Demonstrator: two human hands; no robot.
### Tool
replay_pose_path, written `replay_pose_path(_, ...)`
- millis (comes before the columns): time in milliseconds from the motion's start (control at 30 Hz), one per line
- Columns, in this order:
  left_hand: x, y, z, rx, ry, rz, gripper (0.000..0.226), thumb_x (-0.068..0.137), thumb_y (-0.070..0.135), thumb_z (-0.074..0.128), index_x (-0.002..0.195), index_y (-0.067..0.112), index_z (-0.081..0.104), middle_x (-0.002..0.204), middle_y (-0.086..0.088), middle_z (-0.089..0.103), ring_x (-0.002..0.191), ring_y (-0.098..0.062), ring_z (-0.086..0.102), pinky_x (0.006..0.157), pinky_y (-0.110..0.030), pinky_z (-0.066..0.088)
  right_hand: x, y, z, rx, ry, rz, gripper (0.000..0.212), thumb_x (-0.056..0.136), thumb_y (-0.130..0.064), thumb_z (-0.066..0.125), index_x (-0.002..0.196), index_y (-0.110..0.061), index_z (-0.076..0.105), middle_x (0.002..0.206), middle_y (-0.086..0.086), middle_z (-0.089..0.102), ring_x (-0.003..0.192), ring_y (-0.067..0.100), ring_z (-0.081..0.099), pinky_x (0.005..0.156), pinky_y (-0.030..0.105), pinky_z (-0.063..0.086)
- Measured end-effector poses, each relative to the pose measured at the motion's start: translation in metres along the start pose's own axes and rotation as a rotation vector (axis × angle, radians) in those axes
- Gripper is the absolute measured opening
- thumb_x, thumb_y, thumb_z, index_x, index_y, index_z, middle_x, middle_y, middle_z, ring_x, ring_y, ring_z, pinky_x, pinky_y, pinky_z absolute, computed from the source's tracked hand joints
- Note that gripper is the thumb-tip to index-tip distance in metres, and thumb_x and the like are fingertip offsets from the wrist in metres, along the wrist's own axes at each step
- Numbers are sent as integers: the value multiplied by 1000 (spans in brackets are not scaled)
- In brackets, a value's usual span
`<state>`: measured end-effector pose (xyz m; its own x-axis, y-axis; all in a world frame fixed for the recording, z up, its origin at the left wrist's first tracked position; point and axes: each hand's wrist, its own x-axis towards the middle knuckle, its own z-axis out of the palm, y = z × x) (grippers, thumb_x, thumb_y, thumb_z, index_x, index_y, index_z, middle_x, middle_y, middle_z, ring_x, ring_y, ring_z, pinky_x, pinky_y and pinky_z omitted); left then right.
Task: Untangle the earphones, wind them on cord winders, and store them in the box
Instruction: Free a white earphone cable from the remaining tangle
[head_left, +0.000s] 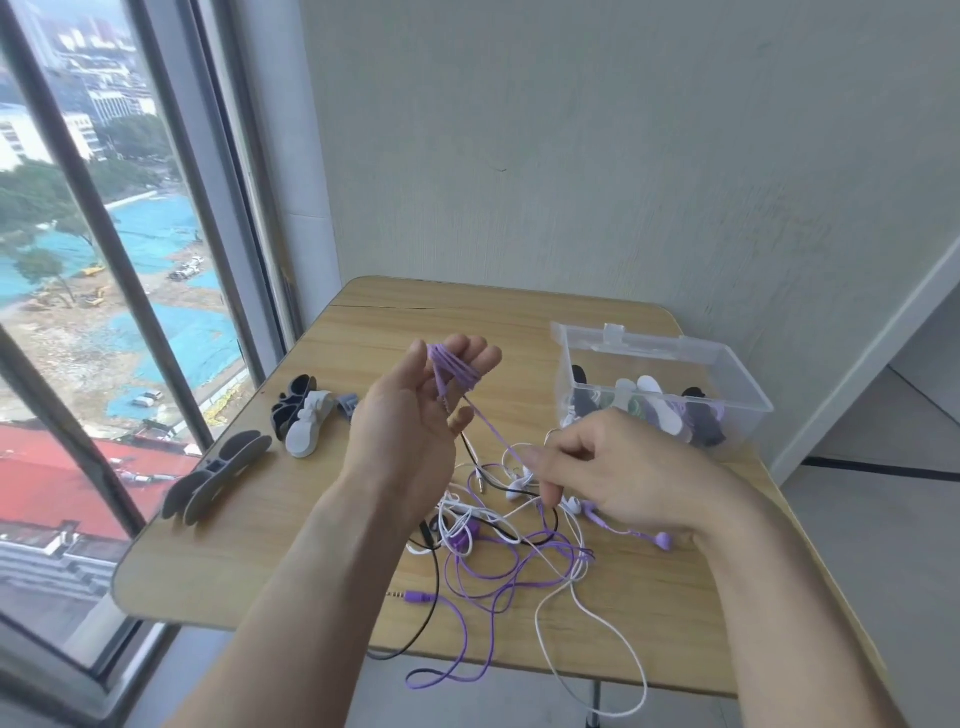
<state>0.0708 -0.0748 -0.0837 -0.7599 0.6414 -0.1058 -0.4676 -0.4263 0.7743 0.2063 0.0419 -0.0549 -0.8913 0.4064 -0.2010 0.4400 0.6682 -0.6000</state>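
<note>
Grey glazing bars frame the window (104, 249) at the far left, beside the pale wooden table (218, 566). On the table's left part lie spare cord winders: a dark grey pair (215, 475) nearest the edge, then a black one (292, 404) touching a white one (310, 425), with a small grey-blue piece (347, 404) just beside them. Next comes the left hand (415, 415), raised palm-up above the table, its fingers upright and held close together; several turns of purple cord (453, 370) are wound round those fingers. From that coil one purple strand (493, 431) runs taut, down and to the right, to the right hand (618, 467), which pinches it between thumb and forefinger while the other fingers curl under. Below and between both hands the tangled earphones (509, 551) lie on the table: purple, white and black cords looped over one another, a purple plug (418, 597) pointing left, white earbuds (519, 486) near the right hand's fingertips and a purple earbud (662, 540) under its wrist. Purple, black and white loops hang over the near edge. Farther right stands the clear plastic box (727, 374), lid open, holding wound winders in black, white and purple (670, 410), near the table's right edge.
</note>
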Motion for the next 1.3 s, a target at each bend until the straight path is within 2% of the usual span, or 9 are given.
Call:
replay_pose_path(133, -6, -5, 4, 577, 32, 232, 34, 105, 26, 43, 98, 13, 73, 98, 0, 77, 101, -10, 70, 86, -25, 44, -3, 0, -2, 191, -33, -86, 42, 93, -55, 57, 75, -21, 72, 47, -10, 41, 49, 17, 44, 46, 31, 42)
replay_pose_path(333, -13, -13, 4, 919, -331, 242, 42, 98, 32, 43, 68, 6, 56, 61, -5, 58, 62, -18, 52, 68, -31, 43, -6, 10, -22, 526, 269, -265, 35, 80, -49, 64, 76, -16, 74, 51, -4, 36, 54, 19, 29, 56, 33, 27)
replay_pose_path(467, -19, -8, 13, 479, -353, -6, 39, 98, 14, 45, 60, 15, 40, 56, 0, 36, 52, -14, 31, 55, -29, 19, -5, 20, -23, 451, 320, -184, 36, 76, -50, 63, 76, -15, 74, 48, -15, 44, 50, 10, 39, 55, 22, 34)
replay_pose_path(567, -18, -2, 14, -54, -320, -171, 32, 86, 16, 48, 56, 19, 39, 55, 4, 29, 44, -10, 25, 61, -26, 12, 0, 20, -16, 426, 290, -167, 31, 85, -43, 66, 78, -14, 73, 48, -16, 48, 53, 14, 42, 52, 31, 44)
replay_pose_path(767, -11, 4, 2, -275, -302, -63, 27, 101, 29, 35, 85, 17, 54, 86, -1, 61, 79, -16, 63, 85, -38, 38, 7, 13, 1, 287, 148, -113, 26, 101, -35, 56, 84, -22, 71, 53, -12, 56, 58, 17, 60, 62, 39, 52)
replay_pose_path(900, -7, 0, 5, 168, -134, 130, 30, 100, 32, 39, 106, 14, 62, 112, 2, 71, 115, -14, 65, 90, -37, 37, 8, 3, 11, 232, -2, -71, 20, 101, -31, 55, 96, -21, 72, 61, -8, 63, 53, 14, 62, 50, 31, 50)
replay_pose_path(1033, -14, -13, 3, 730, -139, 394, 26, 101, 30, 43, 107, 16, 65, 104, 3, 69, 105, -12, 61, 91, -21, 42, 3, -9, 9, 257, -10, -158, 22, 100, -33, 57, 95, -18, 73, 63, -6, 65, 47, 9, 52, 52, 28, 44)
replay_pose_path(1133, -13, -19, -1, 962, -274, 405, 33, 99, 40, 35, 80, 27, 59, 77, 12, 62, 82, -13, 58, 92, -42, 39, 1, -7, -2, 257, 210, -244, 26, 98, -29, 60, 86, -12, 76, 62, -3, 64, 42, 3, 44, 47, 19, 36)
replay_pose_path(1300, -19, -17, 7, 884, -397, 227, 40, 94, 33, 44, 59, 13, 46, 54, 2, 47, 61, -18, 42, 63, -32, 35, 3, 10, -12, 452, 443, -273, 12, 90, -19, 72, 80, -15, 76, 60, -3, 69, 48, -1, 55, 48, 8, 38)
